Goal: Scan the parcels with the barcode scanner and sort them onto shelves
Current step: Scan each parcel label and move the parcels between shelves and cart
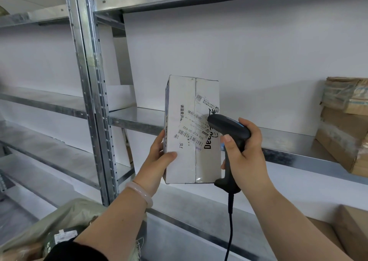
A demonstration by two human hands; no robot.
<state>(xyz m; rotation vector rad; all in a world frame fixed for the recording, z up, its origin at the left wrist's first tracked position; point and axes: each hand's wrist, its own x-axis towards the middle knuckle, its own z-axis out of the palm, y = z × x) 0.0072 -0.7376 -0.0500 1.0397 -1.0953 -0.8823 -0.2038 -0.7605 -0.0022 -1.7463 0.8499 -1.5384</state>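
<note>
In the head view our left hand [159,158] grips the white parcel [185,101] by its lower left edge. Its long axis stands upright before the shelf [288,141]. Our right hand [247,159], fingers [229,141] wrapped round the barcode scanner [229,128], aims it left at the label [189,135], very close.

The white box [183,161] has a sticker [192,134] with a number that starts "516" and ends "00-032". Chinese words "请温柔开" run beside it. Big black letters start "Daa"; the scanner [229,127] hides the rest.

White parcel [192,129], black scanner [229,128], brown boxes [342,121]
</note>
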